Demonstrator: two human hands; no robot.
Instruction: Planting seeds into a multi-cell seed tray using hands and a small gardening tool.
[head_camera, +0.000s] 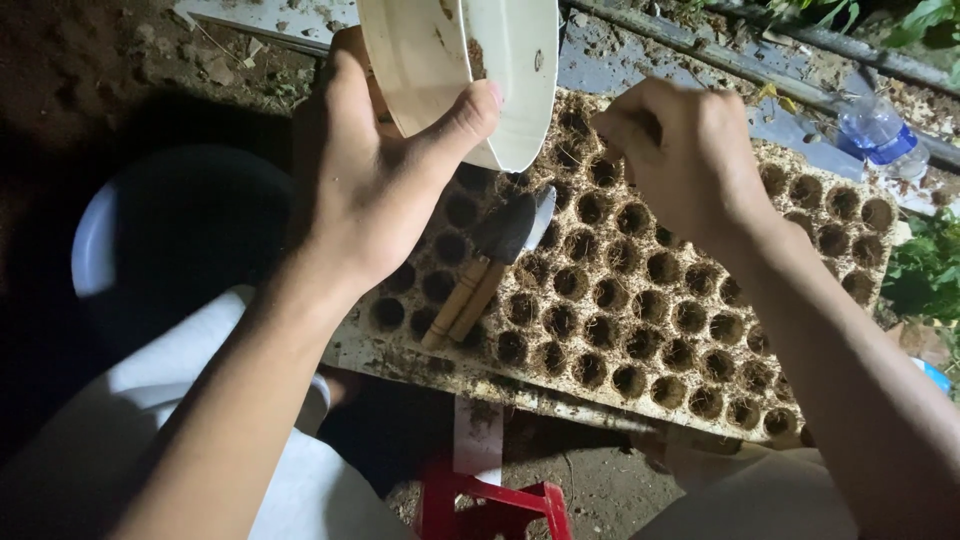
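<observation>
My left hand (375, 170) grips a white plastic bowl (455, 70), tilted on its side above a foam seed tray (640, 300) with many round soil-filled cells. My right hand (680, 155) hovers over the tray's upper middle with fingers curled and pinched together; whatever is in them is hidden. Two small trowels (490, 270) with wooden handles and dark metal blades lie on the tray just below the bowl, between my hands.
A clear plastic bottle with a blue label (880, 130) lies at the upper right by a pipe (760, 65). Green leaves (925, 270) border the right edge. A red stool (490, 500) stands below the tray. A dark round basin (170, 240) sits at left.
</observation>
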